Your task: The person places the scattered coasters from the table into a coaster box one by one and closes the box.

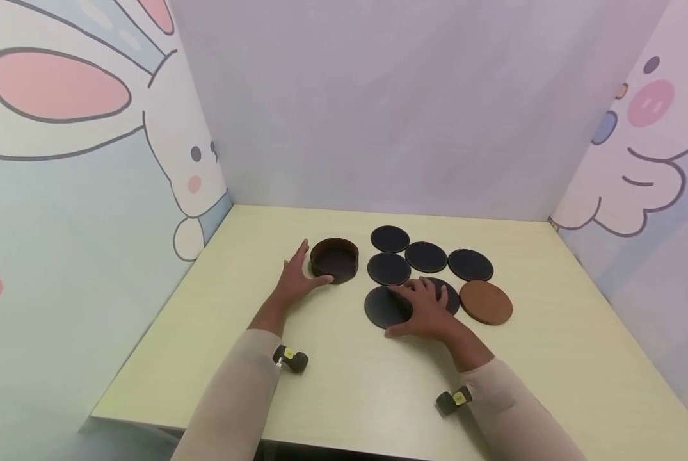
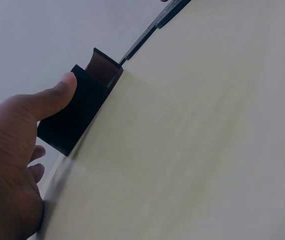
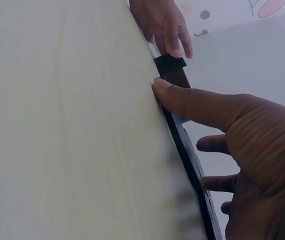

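Note:
A dark round coaster holder with a raised wall stands on the table beside my left hand. The left thumb lies at its near side, the fingers stretched along its left. In the left wrist view that thumb touches the holder's dark outer wall. My right hand spreads over the nearest black coaster, thumb at its near edge and fingers reaching across its right part. Its fingers partly hide another black coaster. A brown coaster lies to the right of this hand.
Several more black coasters, among them one at the back and one on the right, lie flat and close together. The pale table meets a plain wall behind and cartoon-printed walls at both sides.

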Demonstrator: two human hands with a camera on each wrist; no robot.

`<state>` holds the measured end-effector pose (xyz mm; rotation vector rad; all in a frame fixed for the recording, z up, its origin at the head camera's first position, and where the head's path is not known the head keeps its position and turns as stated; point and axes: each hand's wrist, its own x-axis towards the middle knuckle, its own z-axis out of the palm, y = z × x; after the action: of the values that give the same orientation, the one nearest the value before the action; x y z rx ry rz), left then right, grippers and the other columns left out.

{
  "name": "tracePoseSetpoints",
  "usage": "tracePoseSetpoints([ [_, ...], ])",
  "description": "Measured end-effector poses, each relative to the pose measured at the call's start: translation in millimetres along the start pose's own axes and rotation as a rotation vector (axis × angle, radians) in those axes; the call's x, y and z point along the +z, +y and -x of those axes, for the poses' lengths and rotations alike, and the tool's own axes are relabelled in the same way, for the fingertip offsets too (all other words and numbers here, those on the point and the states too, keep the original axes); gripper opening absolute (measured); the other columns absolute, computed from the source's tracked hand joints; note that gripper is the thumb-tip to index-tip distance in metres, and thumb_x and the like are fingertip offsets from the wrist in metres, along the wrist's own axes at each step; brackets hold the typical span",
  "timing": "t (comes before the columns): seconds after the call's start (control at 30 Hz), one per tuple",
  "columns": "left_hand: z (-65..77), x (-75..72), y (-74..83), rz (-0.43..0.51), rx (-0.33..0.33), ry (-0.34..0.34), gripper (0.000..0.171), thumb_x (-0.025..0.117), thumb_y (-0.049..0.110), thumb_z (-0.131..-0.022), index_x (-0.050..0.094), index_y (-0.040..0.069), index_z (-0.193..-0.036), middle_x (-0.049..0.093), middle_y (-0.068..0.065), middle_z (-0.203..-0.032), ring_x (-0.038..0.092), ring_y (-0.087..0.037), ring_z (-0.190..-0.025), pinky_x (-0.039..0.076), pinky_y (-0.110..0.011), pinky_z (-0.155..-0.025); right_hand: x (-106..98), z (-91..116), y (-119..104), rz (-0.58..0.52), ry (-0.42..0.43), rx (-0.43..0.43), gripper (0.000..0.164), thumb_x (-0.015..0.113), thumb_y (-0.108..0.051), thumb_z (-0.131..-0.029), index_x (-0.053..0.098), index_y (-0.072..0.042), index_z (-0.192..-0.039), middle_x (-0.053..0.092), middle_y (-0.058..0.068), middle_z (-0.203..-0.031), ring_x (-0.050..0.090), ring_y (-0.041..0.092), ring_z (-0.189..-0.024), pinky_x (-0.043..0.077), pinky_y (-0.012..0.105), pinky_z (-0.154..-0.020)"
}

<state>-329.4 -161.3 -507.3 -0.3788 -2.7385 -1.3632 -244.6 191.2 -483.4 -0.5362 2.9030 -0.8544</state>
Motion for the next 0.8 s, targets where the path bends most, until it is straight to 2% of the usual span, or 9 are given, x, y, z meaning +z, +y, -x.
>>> tracePoseSetpoints([
  [0.17, -1.9, 3.2, 1.4, 0.014, -0.022, -0.011, 0.123, 0.089, 0.047, -0.091, 0.008, 0.015, -0.178, 0.026, -0.016, -0.182, 0.025, -0.035, -0.17, -0.009, -0.064, -0.14, 1.2, 0.6, -0.6, 0.003, -0.01, 0.0, 0.093, 0.098, -0.052, -0.073, 0.065, -0.021, -0.154, 0.051, 0.021, -0.157, 0.016, 0.056, -0.162, -0.007, 0.091, -0.12],
  [0.3, -2.8, 6.4, 1.7, -0.007, -0.036, -0.041, 0.125, 0.088, 0.051, -0.09, 0.006, 0.018, -0.178, 0.028, -0.016, -0.182, 0.026, -0.034, -0.17, -0.011, -0.063, -0.14, 0.9, 3.3, -2.9, 0.043, -0.01, 0.004, 0.088, 0.097, -0.051, -0.075, 0.066, -0.02, -0.152, 0.052, 0.02, -0.157, 0.025, 0.055, -0.158, -0.004, 0.092, -0.12],
  [0.43, -1.2, 6.8, 2.1, -0.036, -0.049, -0.045, 0.125, 0.088, 0.053, -0.089, 0.008, 0.017, -0.178, 0.03, -0.017, -0.181, 0.026, -0.036, -0.17, -0.01, -0.064, -0.14, 0.8, 3.0, -7.0, 0.086, -0.025, -0.012, 0.086, 0.095, -0.05, -0.077, 0.066, -0.018, -0.152, 0.054, 0.019, -0.156, 0.032, 0.053, -0.152, 0.001, 0.092, -0.119],
  [0.57, -0.4, 6.0, 2.5, -0.043, -0.068, -0.046, 0.124, 0.086, 0.058, -0.09, 0.01, 0.014, -0.178, 0.027, -0.016, -0.181, 0.019, -0.042, -0.17, -0.009, -0.064, -0.14, -2.0, 0.9, -12.6, 0.115, -0.037, -0.014, 0.083, 0.094, -0.049, -0.079, 0.067, -0.016, -0.151, 0.054, 0.019, -0.154, 0.036, 0.051, -0.147, 0.012, 0.085, -0.119],
  [0.67, -0.8, 5.6, 2.6, -0.057, -0.081, -0.049, 0.124, 0.083, 0.061, -0.09, 0.01, 0.012, -0.177, 0.023, -0.013, -0.183, 0.015, -0.044, -0.171, -0.01, -0.063, -0.14, -5.3, -0.8, -17.4, 0.125, -0.04, -0.021, 0.081, 0.094, -0.046, -0.079, 0.068, -0.014, -0.15, 0.056, 0.02, -0.151, 0.039, 0.049, -0.144, 0.023, 0.078, -0.114],
  [0.8, -2.0, 5.2, 2.4, -0.089, -0.07, -0.052, 0.123, 0.081, 0.06, -0.092, 0.009, 0.008, -0.176, 0.021, -0.014, -0.183, 0.019, -0.04, -0.171, -0.011, -0.061, -0.14, -7.2, -3.8, -22.5, 0.153, -0.045, -0.043, 0.079, 0.093, -0.044, -0.08, 0.07, -0.012, -0.147, 0.058, 0.022, -0.145, 0.044, 0.046, -0.138, 0.033, 0.071, -0.107],
])
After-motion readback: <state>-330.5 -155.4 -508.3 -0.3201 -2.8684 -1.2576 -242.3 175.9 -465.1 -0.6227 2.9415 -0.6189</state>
